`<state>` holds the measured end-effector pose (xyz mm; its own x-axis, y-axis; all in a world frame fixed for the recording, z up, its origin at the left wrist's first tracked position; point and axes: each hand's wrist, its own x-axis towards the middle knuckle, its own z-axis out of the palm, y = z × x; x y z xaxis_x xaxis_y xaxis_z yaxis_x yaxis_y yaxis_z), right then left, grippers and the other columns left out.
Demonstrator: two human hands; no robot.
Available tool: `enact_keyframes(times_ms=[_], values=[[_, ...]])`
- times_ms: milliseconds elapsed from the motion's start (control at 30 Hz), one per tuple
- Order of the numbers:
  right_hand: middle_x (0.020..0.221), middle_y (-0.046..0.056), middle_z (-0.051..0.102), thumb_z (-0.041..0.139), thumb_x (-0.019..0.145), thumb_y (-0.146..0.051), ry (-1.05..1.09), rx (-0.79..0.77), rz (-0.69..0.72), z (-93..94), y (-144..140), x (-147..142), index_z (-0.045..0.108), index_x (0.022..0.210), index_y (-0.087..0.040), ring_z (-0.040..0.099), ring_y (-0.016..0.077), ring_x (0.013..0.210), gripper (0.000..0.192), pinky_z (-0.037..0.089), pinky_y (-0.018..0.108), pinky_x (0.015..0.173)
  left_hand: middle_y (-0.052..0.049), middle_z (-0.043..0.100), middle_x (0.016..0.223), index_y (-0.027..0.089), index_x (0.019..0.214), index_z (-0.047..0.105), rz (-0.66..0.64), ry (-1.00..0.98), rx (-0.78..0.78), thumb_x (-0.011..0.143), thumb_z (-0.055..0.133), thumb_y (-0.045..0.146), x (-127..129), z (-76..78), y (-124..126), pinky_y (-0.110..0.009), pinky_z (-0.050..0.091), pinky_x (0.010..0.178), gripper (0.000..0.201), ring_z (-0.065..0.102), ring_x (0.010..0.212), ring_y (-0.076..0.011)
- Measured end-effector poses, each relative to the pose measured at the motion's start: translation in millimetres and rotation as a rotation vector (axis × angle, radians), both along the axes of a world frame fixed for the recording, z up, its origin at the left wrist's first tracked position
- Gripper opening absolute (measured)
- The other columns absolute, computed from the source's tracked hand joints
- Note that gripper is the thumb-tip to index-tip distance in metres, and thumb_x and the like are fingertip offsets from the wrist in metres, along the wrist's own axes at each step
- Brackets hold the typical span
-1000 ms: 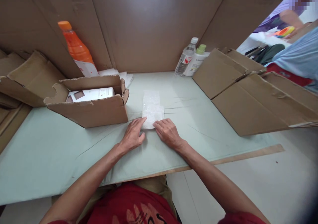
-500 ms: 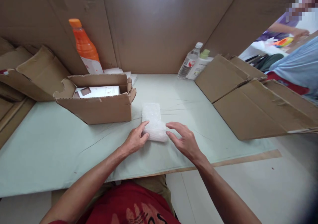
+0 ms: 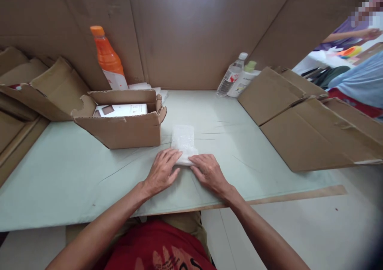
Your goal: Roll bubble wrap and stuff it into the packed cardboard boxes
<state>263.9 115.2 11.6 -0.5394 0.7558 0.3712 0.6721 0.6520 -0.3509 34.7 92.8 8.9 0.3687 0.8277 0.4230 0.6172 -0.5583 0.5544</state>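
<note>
Tabletop [image 3: 60, 174]: both flat hands press the bubble-wrap bundle [image 3: 183, 138].

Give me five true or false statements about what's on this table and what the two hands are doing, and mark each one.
1. Both hands press on the near end of the bubble-wrap packet. True: the left hand and right hand lie flat on it.
2. The open box is right of the packet. False: it is to the left.
3. The orange bottle lies on its side. False: it stands upright behind the box.
4. A clear bottle and a white bottle stand side by side at the back wall. True.
5. The open box holds nothing. False: a white carton lies in it.
</note>
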Motion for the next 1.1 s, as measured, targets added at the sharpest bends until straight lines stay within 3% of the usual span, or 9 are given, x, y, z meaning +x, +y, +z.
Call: enact_keyframes(times_ms=[167, 267, 367, 500, 600, 733, 867, 1000, 1100], values=[[0.11, 0.004, 0.075, 0.059, 0.096, -0.03, 0.118, -0.351, 0.057, 12.4, -10.4, 5.0, 0.068, 0.119, -0.024, 0.069, 0.0211, 0.091, 0.026, 0.054, 0.035, 0.078, -0.008, 0.073, 0.104, 0.019, 0.138, 0.054, 0.008, -0.09, -0.251, 0.089, 0.053, 0.017, -12.8, 6.2, -14.3, -0.036, 0.052, 0.085, 0.049, 0.066, 0.09, -0.0215], [0.12, 0.009, 0.071, 0.057, 0.098, -0.029, 0.119, -0.122, -0.033, 16.7, -17.0, 2.6, 0.067, 0.119, -0.022, 0.066, 0.0252, 0.106, 0.025, 0.052, 0.04, 0.087, -0.006, 0.073, 0.1, 0.019, 0.138, 0.055, 0.101, -0.042, -0.39, 0.088, 0.055, 0.021, -13.2, 6.8, -9.5, -0.034, 0.053, 0.077, 0.051, 0.065, 0.077, -0.0198], [0.128, 0.015, 0.065, 0.058, 0.096, -0.023, 0.039, 0.142, -0.059, 17.0, -21.5, -4.9, 0.065, 0.119, -0.019, 0.061, 0.0284, 0.114, 0.024, 0.048, 0.045, 0.092, -0.008, 0.073, 0.097, 0.016, 0.135, 0.058, 0.187, 0.028, -0.374, 0.088, 0.055, 0.022, -9.3, 4.3, 2.3, -0.036, 0.053, 0.082, 0.048, 0.066, 0.079, -0.0214], [0.131, 0.015, 0.064, 0.06, 0.091, -0.016, -0.177, 0.149, 0.064, 8.7, -15.4, -18.4, 0.064, 0.122, -0.017, 0.058, 0.0313, 0.117, 0.031, 0.046, 0.047, 0.091, -0.013, 0.07, 0.109, 0.013, 0.128, 0.061, 0.266, 0.022, -0.294, 0.087, 0.056, 0.022, -6.1, 1.4, 12.6, -0.042, 0.051, 0.091, 0.042, 0.065, 0.094, -0.0257], [0.121, 0.014, 0.07, 0.059, 0.093, -0.016, -0.152, 0.114, 0.026, -1.2, -1.5, -24.0, 0.065, 0.121, -0.017, 0.063, 0.0289, 0.108, 0.029, 0.048, 0.044, 0.087, -0.012, 0.066, 0.116, 0.017, 0.13, 0.058, 0.329, -0.177, -0.338, 0.088, 0.058, 0.029, -8.6, 0.6, 8.1, -0.038, 0.053, 0.082, 0.044, 0.064, 0.09, -0.0225], [0.111, 0.011, 0.075, 0.056, 0.096, -0.026, 0.133, -0.061, -0.122, -6.0, 9.1, -25.5, 0.069, 0.118, -0.02, 0.069, 0.0256, 0.099, 0.026, 0.052, 0.041, 0.087, -0.014, 0.062, 0.123, 0.018, 0.139, 0.046, 0.421, -0.699, -0.6, 0.087, 0.061, 0.038, -11.1, 0.0, -9.2, -0.037, 0.054, 0.086, 0.058, 0.065, 0.1, -0.0215], [0.111, 0.007, 0.075, 0.059, 0.093, -0.035, 0.4, -0.402, -0.153, 3.4, -3.9, -32.9, 0.071, 0.113, -0.021, 0.07, 0.0244, 0.099, 0.027, 0.055, 0.036, 0.087, -0.015, 0.063, 0.125, 0.017, 0.136, 0.045, 0.272, -1.109, -0.863, 0.076, 0.069, 0.031, 0.0, 1.8, -22.9, -0.041, 0.05, 0.097, 0.066, 0.063, 0.115, -0.0258], [0.105, 0.005, 0.075, 0.058, 0.094, -0.037, 0.539, -0.644, -0.059, 14.8, -23.7, -40.9, 0.07, 0.109, -0.019, 0.07, 0.0215, 0.095, 0.026, 0.055, 0.031, 0.084, -0.01, 0.069, 0.118, 0.017, 0.121, 0.058, 0.154, -1.262, -0.893, 0.068, 0.07, 0.022, 14.5, 5.1, -28.4, -0.037, 0.047, 0.102, 0.054, 0.063, 0.116, -0.0244], [0.105, 0.006, 0.074, 0.059, 0.094, -0.037, 0.512, -0.568, -0.095, 16.3, -29.7, -38.0, 0.071, 0.106, -0.02, 0.068, 0.0221, 0.096, 0.024, 0.054, 0.034, 0.087, -0.008, 0.071, 0.115, 0.017, 0.118, 0.062, 0.162, -1.256, -0.857, 0.071, 0.07, 0.023, 18.9, 7.4, -32.1, -0.035, 0.047, 0.101, 0.048, 0.064, 0.113, -0.023]])
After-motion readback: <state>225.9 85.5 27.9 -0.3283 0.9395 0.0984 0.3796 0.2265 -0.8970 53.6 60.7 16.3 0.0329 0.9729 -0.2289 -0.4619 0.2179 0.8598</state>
